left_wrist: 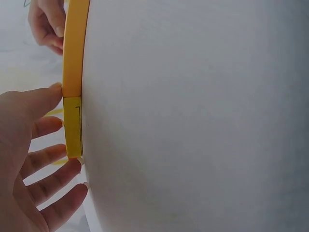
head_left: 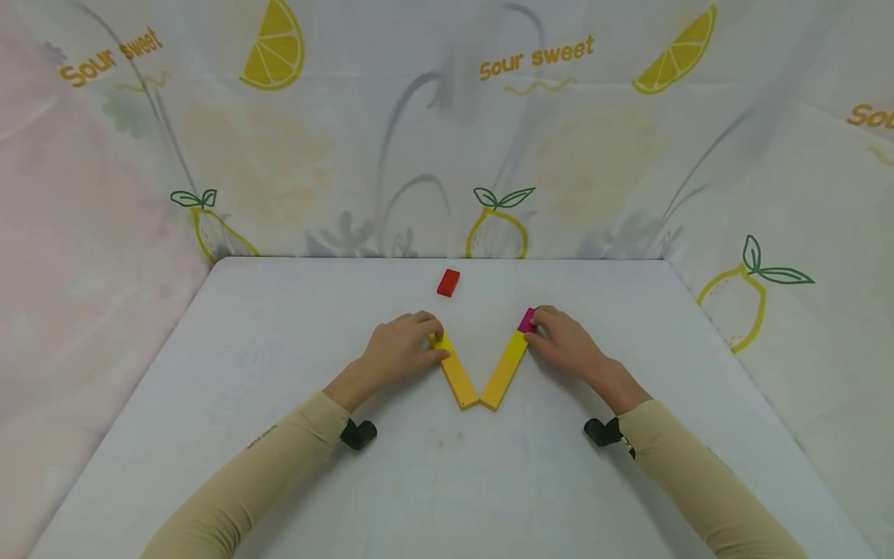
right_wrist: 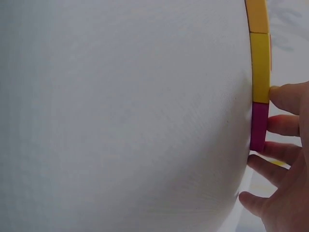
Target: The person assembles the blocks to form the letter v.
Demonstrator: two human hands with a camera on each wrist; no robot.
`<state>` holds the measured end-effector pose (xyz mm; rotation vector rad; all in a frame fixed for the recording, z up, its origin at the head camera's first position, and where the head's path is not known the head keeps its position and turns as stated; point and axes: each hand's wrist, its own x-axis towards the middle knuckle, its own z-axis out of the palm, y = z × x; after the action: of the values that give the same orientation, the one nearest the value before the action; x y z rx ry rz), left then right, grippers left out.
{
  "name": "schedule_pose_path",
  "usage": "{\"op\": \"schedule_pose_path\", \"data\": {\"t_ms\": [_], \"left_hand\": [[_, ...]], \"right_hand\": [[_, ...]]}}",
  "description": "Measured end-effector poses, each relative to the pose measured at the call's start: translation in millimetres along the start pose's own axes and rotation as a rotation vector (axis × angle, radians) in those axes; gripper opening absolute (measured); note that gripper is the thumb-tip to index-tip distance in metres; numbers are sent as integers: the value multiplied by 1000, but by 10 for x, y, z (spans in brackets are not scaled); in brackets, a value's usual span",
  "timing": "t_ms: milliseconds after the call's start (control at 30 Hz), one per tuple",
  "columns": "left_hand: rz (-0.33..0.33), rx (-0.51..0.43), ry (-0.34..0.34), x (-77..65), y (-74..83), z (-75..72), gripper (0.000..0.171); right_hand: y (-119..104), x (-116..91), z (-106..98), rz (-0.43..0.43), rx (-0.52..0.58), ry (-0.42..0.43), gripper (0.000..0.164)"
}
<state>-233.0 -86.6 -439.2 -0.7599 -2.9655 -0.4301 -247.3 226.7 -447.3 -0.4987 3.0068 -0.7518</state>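
On the white table, yellow and orange blocks form a V. My left hand [head_left: 401, 345] holds the short yellow block [left_wrist: 73, 126] at the far end of the left arm, thumb by the seam and fingers bent round its end. It meets an orange block [head_left: 459, 382]. My right hand [head_left: 566, 341] grips a magenta block [head_left: 526, 319] tipping the right arm, its thumb at the seam with another yellow block [right_wrist: 260, 67]. Below that lies a second orange block [head_left: 497, 386]. Both orange blocks come together at the V's near point.
Beyond the V lies a red block [head_left: 448, 282], apart from the others. A patterned cloth [head_left: 391, 155] with lemons stands behind the table [head_left: 447, 489]. Black wrist mounts [head_left: 359, 435] protrude below both sleeves.
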Motion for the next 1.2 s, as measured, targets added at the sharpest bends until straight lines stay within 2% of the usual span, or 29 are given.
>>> {"op": "schedule_pose_path", "data": {"t_ms": [433,867,1033,1200], "left_hand": [[5,2,0,25,12,-11,25],[10,3,-10,11,16,8,21],[14,-20,-16,14,28,-15,19],[-3,-66,7,43,-20,-4,15]], "right_hand": [[-47,-7,-53,-11,-1,9,13],[-11,-5,-8,-32,8,20,14],[-1,-11,-2,-37,12,26,13],[6,0,3,-46,16,29,12]]}}
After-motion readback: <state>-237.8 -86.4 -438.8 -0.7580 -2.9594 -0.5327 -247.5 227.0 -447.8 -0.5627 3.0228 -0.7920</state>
